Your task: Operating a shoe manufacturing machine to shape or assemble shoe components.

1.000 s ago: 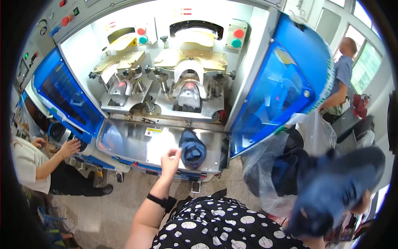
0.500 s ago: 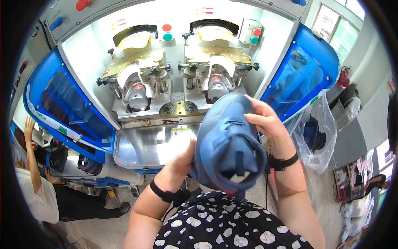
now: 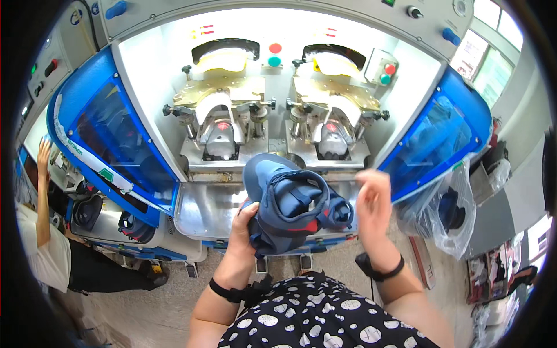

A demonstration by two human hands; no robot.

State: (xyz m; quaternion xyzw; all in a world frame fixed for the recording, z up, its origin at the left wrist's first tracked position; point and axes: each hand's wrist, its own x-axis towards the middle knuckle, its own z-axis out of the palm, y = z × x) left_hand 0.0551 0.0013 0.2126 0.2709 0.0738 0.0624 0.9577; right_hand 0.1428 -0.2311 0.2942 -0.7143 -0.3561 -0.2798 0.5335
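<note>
Drawn away from the navy-blue fabric shoe upper [image 3: 272,217], the right hand [image 3: 374,203] hangs to its right, blurred fingers loosely curled on nothing. The left hand's [image 3: 241,229] fingers grip that upper before the shiny metal table [image 3: 200,211], where a second dark-blue upper [image 3: 340,213] seemingly rests. So far, neither upper sits on the grey toe-shaped moulds [image 3: 220,143] farther back.

Wht strip [image 3: 84,155] on L blue door [image 3: 110,127]: lettering partly legible, + grn mark [image 3: 106,174]. Sm. red labels [image 3: 203,32] on cab. back wall [image 3: 278,26], too tiny to read.
</note>
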